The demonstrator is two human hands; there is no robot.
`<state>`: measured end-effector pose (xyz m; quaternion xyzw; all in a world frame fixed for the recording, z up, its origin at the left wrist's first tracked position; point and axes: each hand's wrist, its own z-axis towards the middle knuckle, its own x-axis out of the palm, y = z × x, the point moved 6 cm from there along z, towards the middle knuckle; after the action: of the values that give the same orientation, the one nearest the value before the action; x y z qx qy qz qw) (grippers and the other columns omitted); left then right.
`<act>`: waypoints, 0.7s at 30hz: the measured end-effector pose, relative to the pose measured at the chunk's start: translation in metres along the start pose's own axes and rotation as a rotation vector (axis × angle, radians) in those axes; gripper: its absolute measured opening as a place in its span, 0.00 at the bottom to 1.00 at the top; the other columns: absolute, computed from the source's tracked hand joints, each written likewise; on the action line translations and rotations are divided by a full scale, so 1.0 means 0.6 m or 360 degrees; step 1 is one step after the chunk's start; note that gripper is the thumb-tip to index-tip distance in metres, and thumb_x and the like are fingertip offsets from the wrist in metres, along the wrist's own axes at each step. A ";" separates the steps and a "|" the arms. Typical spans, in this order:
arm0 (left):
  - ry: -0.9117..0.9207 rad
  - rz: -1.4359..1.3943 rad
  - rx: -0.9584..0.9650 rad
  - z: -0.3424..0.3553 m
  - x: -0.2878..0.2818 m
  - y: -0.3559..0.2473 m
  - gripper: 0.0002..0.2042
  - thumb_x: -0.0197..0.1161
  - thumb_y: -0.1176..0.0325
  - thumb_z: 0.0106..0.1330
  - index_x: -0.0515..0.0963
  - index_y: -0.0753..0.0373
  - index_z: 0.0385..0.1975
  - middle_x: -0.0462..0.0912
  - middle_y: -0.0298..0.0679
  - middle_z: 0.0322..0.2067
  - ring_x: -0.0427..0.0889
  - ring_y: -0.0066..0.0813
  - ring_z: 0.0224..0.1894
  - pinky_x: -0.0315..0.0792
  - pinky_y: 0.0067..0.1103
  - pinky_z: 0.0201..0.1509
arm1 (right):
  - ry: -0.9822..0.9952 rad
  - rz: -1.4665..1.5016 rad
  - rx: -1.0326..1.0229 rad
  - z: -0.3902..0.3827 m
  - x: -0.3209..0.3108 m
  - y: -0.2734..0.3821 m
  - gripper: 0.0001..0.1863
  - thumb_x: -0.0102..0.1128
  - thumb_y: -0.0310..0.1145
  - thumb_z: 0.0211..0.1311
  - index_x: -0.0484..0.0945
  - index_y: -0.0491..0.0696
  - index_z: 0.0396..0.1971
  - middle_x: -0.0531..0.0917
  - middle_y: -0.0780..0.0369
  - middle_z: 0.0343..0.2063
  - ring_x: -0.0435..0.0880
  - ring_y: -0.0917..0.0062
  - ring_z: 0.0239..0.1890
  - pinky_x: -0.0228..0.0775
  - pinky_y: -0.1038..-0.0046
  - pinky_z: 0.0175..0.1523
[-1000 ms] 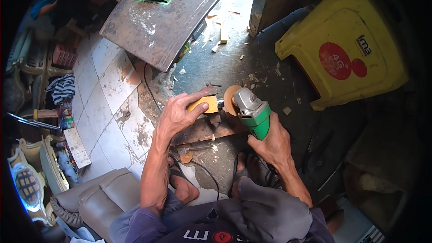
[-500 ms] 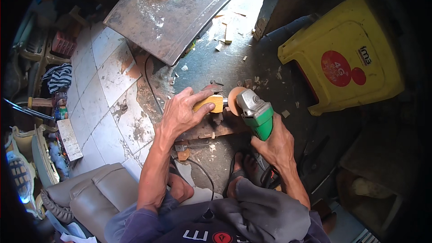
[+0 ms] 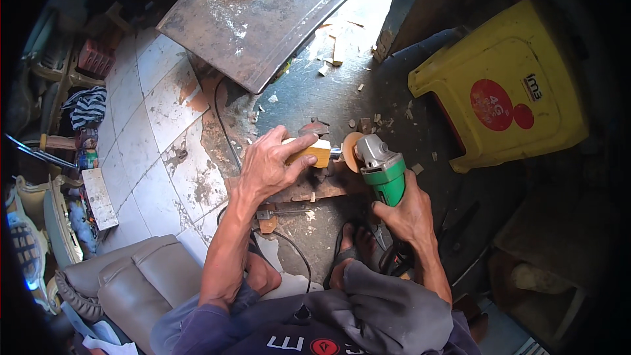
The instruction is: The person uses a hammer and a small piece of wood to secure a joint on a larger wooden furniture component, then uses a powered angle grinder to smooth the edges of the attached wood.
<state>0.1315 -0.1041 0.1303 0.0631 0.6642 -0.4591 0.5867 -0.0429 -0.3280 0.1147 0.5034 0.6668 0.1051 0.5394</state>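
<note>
My left hand (image 3: pixel 264 165) is closed round a yellow wooden handle (image 3: pixel 321 154), the forefinger lying along its top and the thumb below. A short shiny metal piece (image 3: pixel 336 152) sticks out of the handle's right end. In my right hand (image 3: pixel 411 213) is a green and silver angle grinder (image 3: pixel 386 183), gripped by its body. Its round tan disc (image 3: pixel 353 152) stands edge-on beside the metal tip; whether they touch, I cannot tell. Beneath my hands a rusty metal vise-like part (image 3: pixel 315 127) is partly hidden.
A table saw (image 3: pixel 256 23) with a toothed blade stands at the far left. On the right lies a yellow plastic stool (image 3: pixel 519 85). Wood scraps (image 3: pixel 338 51) litter the dark floor. A black cable (image 3: pixel 303 256) curves near my feet. A brown padded seat (image 3: pixel 148 279) is at lower left.
The grinder and its disc have shifted slightly right and toward me, and the wooden handle slightly right. More of the metal piece shows. Both grips are unchanged.
</note>
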 end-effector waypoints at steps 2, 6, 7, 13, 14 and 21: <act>-0.0030 -0.0001 0.0034 -0.003 -0.001 -0.002 0.19 0.75 0.58 0.59 0.88 0.51 0.51 0.75 0.41 0.29 0.79 0.40 0.31 0.73 0.34 0.37 | 0.0043 0.0005 -0.0013 -0.001 -0.005 0.008 0.38 0.70 0.38 0.46 0.70 0.38 0.58 0.85 0.39 0.40 0.86 0.42 0.45 0.77 0.51 0.51; -0.0037 0.0022 0.0089 -0.005 -0.001 -0.003 0.20 0.76 0.59 0.57 0.88 0.50 0.51 0.76 0.40 0.30 0.77 0.40 0.33 0.72 0.33 0.40 | 0.0110 -0.0067 -0.0018 -0.002 -0.012 0.018 0.38 0.71 0.38 0.45 0.70 0.37 0.58 0.85 0.39 0.39 0.87 0.43 0.45 0.77 0.52 0.51; -0.0030 0.0039 0.0107 -0.005 -0.002 -0.004 0.20 0.76 0.59 0.57 0.88 0.50 0.51 0.76 0.40 0.30 0.77 0.39 0.34 0.72 0.33 0.40 | 0.0130 -0.0051 -0.0002 0.000 -0.015 0.011 0.38 0.71 0.38 0.45 0.70 0.37 0.58 0.86 0.39 0.39 0.87 0.43 0.45 0.77 0.52 0.51; -0.0078 0.0036 0.0207 -0.010 -0.003 -0.003 0.20 0.76 0.58 0.57 0.88 0.48 0.51 0.78 0.40 0.32 0.76 0.39 0.37 0.69 0.32 0.45 | 0.0209 -0.0011 0.0029 0.003 -0.026 0.015 0.39 0.71 0.38 0.43 0.71 0.37 0.58 0.86 0.41 0.38 0.88 0.47 0.44 0.78 0.56 0.51; -0.0072 0.0048 0.0215 -0.012 -0.002 -0.003 0.20 0.76 0.58 0.57 0.88 0.47 0.51 0.78 0.40 0.32 0.76 0.39 0.37 0.69 0.33 0.45 | 0.0232 -0.0006 0.0005 0.002 -0.025 0.021 0.39 0.71 0.38 0.44 0.71 0.36 0.57 0.86 0.40 0.38 0.88 0.44 0.44 0.77 0.54 0.51; -0.0061 0.0149 0.0286 -0.017 0.002 -0.006 0.23 0.76 0.56 0.56 0.87 0.45 0.54 0.79 0.39 0.36 0.77 0.37 0.40 0.68 0.33 0.48 | 0.0206 -0.0023 0.0023 0.000 -0.025 0.005 0.38 0.71 0.39 0.43 0.71 0.36 0.56 0.86 0.41 0.37 0.88 0.45 0.43 0.77 0.55 0.50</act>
<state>0.1217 -0.0997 0.1299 0.1376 0.6053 -0.4900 0.6121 -0.0425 -0.3382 0.1261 0.4945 0.7047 0.1287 0.4923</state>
